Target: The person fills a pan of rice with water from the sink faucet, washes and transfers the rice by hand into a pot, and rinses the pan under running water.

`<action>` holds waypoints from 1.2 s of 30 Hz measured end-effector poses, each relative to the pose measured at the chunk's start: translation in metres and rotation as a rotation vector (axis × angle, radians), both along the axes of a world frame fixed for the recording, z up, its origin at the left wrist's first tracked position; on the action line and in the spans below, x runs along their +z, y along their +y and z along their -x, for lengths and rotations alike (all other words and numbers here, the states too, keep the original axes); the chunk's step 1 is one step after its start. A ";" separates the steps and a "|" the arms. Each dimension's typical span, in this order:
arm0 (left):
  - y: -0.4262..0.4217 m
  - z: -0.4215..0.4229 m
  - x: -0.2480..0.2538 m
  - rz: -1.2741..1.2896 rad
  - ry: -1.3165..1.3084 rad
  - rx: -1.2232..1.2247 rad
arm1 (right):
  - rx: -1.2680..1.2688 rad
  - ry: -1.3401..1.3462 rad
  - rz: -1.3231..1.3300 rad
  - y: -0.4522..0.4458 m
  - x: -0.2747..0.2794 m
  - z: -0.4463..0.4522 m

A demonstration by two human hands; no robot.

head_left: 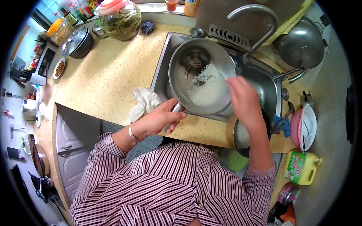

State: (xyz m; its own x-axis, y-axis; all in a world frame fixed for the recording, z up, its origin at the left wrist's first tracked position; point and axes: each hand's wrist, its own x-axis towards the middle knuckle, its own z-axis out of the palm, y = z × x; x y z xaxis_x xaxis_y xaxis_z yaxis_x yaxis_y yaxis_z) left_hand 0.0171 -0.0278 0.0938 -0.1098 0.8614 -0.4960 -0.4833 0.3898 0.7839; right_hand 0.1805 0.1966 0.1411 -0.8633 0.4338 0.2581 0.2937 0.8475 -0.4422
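A round metal pan (179,81) is held over the left sink basin, tilted, with white rice (209,84) and cloudy water in it. My left hand (162,117) is wrapped round the pan's handle. At the pan's right rim is my right hand (241,94), its fingers pressed together; whether anything is between them is hidden. Below my right forearm, a pot (230,132) with white contents stands at the counter's front edge, partly covered by the arm. A white cloth (145,101) lies left of the sink, near my left wrist.
A curved faucet (269,19) arches over the sink (160,77). A large glass jar (120,22) and a lidded black pot (78,42) stand at the back left. To the right are a metal colander (301,45), a pink basin (296,126) and a yellow jug (307,169).
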 end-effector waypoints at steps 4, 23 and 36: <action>-0.001 -0.002 0.003 -0.012 -0.013 -0.035 | 0.060 -0.207 -0.375 0.023 -0.023 0.060; 0.011 -0.001 0.000 -0.072 -0.062 -0.021 | 0.028 -0.535 -0.226 -0.033 -0.039 0.062; 0.015 -0.010 -0.015 -0.035 -0.088 0.000 | -0.047 -0.032 0.860 -0.015 -0.076 0.074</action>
